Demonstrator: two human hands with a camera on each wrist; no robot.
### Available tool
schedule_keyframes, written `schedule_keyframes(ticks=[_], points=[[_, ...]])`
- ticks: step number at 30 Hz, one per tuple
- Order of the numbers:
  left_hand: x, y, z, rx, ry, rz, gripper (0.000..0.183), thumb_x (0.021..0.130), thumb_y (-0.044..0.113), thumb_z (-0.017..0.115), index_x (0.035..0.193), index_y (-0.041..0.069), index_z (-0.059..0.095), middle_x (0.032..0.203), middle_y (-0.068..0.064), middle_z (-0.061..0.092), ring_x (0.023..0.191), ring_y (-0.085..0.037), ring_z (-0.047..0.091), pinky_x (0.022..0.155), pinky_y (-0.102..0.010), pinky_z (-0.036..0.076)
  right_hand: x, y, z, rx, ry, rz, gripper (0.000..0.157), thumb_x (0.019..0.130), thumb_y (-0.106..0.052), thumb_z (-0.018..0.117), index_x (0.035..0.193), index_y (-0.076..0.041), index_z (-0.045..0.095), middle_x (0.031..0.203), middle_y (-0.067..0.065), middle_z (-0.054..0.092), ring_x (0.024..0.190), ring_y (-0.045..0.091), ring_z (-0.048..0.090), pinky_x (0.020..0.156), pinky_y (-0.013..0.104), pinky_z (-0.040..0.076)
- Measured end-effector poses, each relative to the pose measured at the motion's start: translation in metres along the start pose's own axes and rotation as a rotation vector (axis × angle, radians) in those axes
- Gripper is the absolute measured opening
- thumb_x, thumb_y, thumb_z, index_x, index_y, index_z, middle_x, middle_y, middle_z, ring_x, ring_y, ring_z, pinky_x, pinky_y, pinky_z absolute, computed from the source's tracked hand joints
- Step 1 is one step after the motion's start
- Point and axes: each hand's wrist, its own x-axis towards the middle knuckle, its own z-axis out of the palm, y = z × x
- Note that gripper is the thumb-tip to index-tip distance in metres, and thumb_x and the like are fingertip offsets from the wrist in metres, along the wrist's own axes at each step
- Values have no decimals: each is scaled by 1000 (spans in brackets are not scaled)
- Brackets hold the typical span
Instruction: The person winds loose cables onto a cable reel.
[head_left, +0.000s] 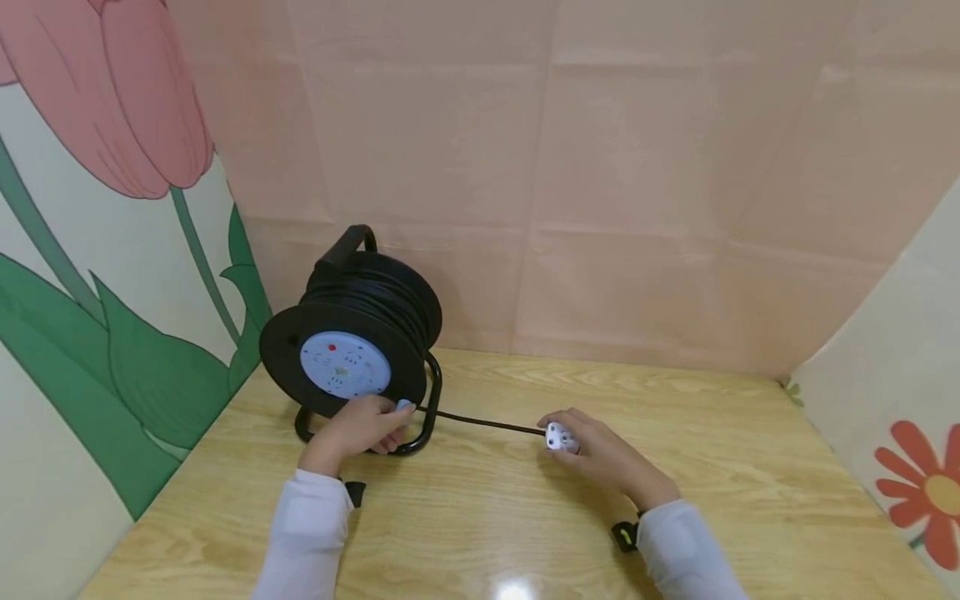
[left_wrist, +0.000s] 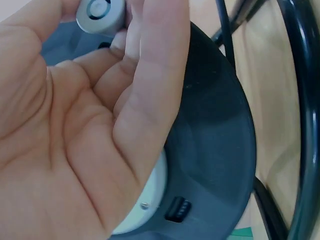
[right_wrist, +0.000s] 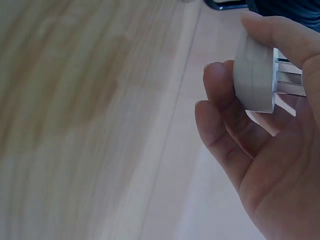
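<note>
A black cable reel with dark cable wound on its drum stands at the left of the table, its pale blue socket face tilted up. My left hand is at the lower front of the reel, pinching a small round knob on its rim; the fingertips are partly cut off in the left wrist view. To the right, my right hand holds a white plug between thumb and fingers, metal pins toward the palm. A black cord runs nearly straight from the plug to the reel.
The reel rests on a black tubular frame with a carrying handle on top. Under everything is a light wood table. A pinkish sheet hangs behind, and flower-printed panels stand at both sides.
</note>
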Motion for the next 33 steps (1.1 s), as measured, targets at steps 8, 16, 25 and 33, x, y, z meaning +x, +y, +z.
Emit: schedule_keyframes(ticks=[8, 16, 25, 33], points=[[1, -17, -3, -61, -100, -1, 45, 105, 38, 51, 93, -1, 67, 82, -5, 67, 73, -17, 65, 72, -37, 57, 11, -6, 6, -51, -37, -15, 37, 97, -19, 69, 132, -15, 58, 108, -7, 57, 88, 10, 56, 75, 29, 51], [6, -35, -9, -145, -188, 46, 48, 106, 36, 50, 101, -9, 65, 83, -9, 69, 74, -18, 66, 74, -42, 58, 26, -18, 6, -53, -139, 53, 41, 100, -27, 64, 137, -11, 56, 122, 1, 61, 98, 15, 58, 82, 39, 51], [9, -53, -13, -182, -209, 30, 48, 105, 36, 52, 103, -11, 65, 83, -8, 69, 73, -15, 65, 71, -34, 57, 42, -21, 10, -18, -191, 80, 47, 101, -34, 62, 140, -9, 54, 104, -5, 61, 88, 13, 57, 78, 37, 49], [9, -67, -19, -186, -196, 13, 47, 104, 36, 55, 100, -10, 66, 83, -8, 69, 74, -16, 66, 71, -34, 57, 54, -25, 16, -30, -203, 92, 47, 99, -39, 63, 138, -15, 56, 107, -2, 62, 89, 14, 57, 76, 38, 50]])
